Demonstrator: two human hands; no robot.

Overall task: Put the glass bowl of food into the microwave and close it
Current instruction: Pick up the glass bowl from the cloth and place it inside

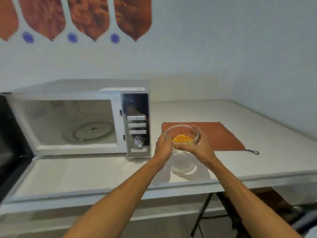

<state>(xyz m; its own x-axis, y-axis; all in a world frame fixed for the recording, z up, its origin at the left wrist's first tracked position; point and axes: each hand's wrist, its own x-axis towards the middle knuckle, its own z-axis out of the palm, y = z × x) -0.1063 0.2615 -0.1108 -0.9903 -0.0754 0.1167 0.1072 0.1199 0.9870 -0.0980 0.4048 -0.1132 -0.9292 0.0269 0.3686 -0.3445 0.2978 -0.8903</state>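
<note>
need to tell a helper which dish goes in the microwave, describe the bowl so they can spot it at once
Start at the white microwave with its door open. Just right of its control panel, both hands hold the glass bowl at the near corner of an orange cloth. It is clear, with small orange-yellow food inside.

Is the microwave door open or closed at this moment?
Open. The microwave shows its bare inside with the turntable in plain view, and the dark door is swung out at the left edge.

Single head-worn wide-angle view — looks forward and down over the white tabletop (257,134), facing the pale wall (223,48) — close, arm's-reach range.
</note>
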